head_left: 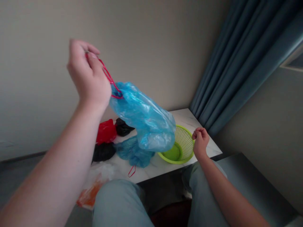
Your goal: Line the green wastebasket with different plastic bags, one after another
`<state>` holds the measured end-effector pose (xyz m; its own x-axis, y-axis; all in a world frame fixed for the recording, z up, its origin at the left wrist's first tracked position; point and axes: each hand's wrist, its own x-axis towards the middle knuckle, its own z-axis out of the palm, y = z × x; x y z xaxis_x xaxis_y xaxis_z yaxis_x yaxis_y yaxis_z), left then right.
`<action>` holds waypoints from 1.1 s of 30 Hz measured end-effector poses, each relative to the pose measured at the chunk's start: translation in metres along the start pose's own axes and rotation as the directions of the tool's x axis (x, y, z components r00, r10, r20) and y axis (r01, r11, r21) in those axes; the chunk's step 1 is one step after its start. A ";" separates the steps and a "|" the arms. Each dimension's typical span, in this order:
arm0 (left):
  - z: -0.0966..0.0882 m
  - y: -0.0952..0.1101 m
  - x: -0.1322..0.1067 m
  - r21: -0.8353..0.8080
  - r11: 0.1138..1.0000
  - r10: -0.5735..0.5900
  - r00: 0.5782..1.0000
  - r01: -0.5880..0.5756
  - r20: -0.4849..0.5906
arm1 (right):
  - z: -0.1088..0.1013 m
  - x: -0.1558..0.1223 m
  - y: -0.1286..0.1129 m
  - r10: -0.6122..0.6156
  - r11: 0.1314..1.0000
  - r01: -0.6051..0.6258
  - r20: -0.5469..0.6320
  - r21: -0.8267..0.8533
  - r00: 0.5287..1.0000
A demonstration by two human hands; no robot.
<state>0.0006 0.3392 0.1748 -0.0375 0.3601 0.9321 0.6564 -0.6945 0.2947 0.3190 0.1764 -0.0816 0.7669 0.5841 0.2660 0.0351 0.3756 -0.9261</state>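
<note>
My left hand (88, 71), raised high on the left, is closed on the red drawstring (107, 74) of a translucent blue plastic drawstring bag (151, 118). The bag slants down to the right, and its rounded bottom overlaps the left side of a lime-green plastic basket (182, 142) in my view. Loosely curled, my right hand (201, 143) is beside the basket's right rim, with nothing visible in its fingers. Whether it touches the rim I cannot tell. Below the hanging bag, another crumpled blue bag (134, 153) lies on the table, its red drawstring loop (132, 171) toward me.
On the marble-patterned white table (156, 168) lie a red bag (106, 131), a black bag (123, 127) and another black bag (104, 152). A clear bag with orange (91, 192) sits near my left knee. Blue curtains (236, 63) hang at the right, before the wall.
</note>
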 end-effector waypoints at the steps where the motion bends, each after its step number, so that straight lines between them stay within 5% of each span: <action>1: -0.009 -0.008 0.001 0.026 0.998 0.058 0.998 -0.058 0.011 | 0.001 0.001 0.001 0.007 1.000 -0.007 0.005 0.018 1.000; 4: -0.032 -0.025 -0.007 0.117 0.992 0.057 0.998 -0.052 -0.040 | 0.004 0.006 0.003 0.038 0.997 -0.036 -0.028 0.066 0.999; 11: -0.066 -0.060 -0.044 0.248 0.960 -0.141 0.990 0.134 0.011 | -0.005 0.031 0.012 0.148 0.984 -0.116 -0.256 0.137 0.955; 15: -0.088 -0.092 -0.068 0.310 0.879 -0.383 0.924 0.362 0.009 | -0.017 0.042 0.018 0.206 0.974 -0.168 -0.287 0.153 0.935; 20: -0.123 -0.144 -0.111 0.423 0.818 -0.463 0.883 0.390 0.081 | -0.031 0.046 0.020 0.254 0.961 -0.199 -0.328 0.193 0.910; 23: -0.145 -0.175 -0.140 0.515 0.729 -0.610 0.770 0.451 0.190 | -0.039 0.048 0.018 0.312 0.943 -0.241 -0.354 0.230 0.882; 26: -0.166 -0.202 -0.166 0.643 0.512 -0.813 0.563 0.569 0.148 | -0.048 0.051 0.014 0.370 0.922 -0.289 -0.367 0.257 0.853; 27: -0.172 -0.210 -0.175 0.673 0.462 -0.840 0.528 0.577 0.124 | -0.051 0.052 0.012 0.384 0.917 -0.302 -0.371 0.260 0.846; 32: -0.203 -0.230 -0.218 0.704 0.118 -0.884 0.397 0.701 -0.247 | -0.068 0.058 0.002 0.466 0.881 -0.374 -0.392 0.290 0.793; 33: -0.207 -0.230 -0.226 0.698 0.131 -0.859 0.432 0.704 -0.275 | -0.071 0.059 0.002 0.481 0.873 -0.386 -0.391 0.299 0.785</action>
<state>-0.2980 0.2881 -0.0597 -0.7872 0.5807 0.2076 0.5853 0.5976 0.5479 0.4096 0.1603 -0.0864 0.8694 0.3574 -0.3413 -0.4568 0.3177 -0.8309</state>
